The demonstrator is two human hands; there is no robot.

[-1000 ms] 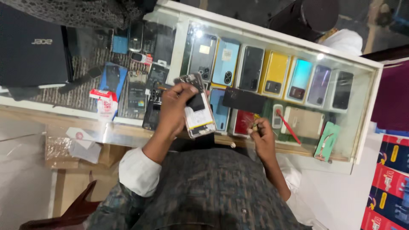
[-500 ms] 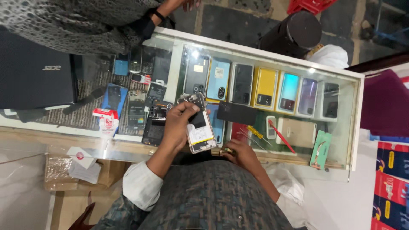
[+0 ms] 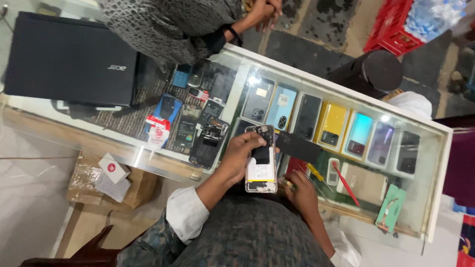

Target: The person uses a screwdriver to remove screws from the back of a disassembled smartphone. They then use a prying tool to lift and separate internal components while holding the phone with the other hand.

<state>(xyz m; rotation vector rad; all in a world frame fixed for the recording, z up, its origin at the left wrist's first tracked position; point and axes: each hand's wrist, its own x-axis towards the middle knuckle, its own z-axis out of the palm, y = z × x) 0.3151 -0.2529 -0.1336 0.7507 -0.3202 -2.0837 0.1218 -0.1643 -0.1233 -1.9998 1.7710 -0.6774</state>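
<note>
A closed laptop (image 3: pixel 69 62) and loose phones (image 3: pixel 208 143) crowd the glass counter (image 3: pixel 341 89).

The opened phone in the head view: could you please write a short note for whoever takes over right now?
Left hand: grips the opened phone above the glass counter, back cover off, insides showing.
Right hand: low beside the phone's bottom end, closed on a small tool; too small to identify.
Nearby: black panel, yellow-handled screwdriver, red tool, another dismantled phone.
Done: phone opened. Left: reassembly; back still off.
</note>
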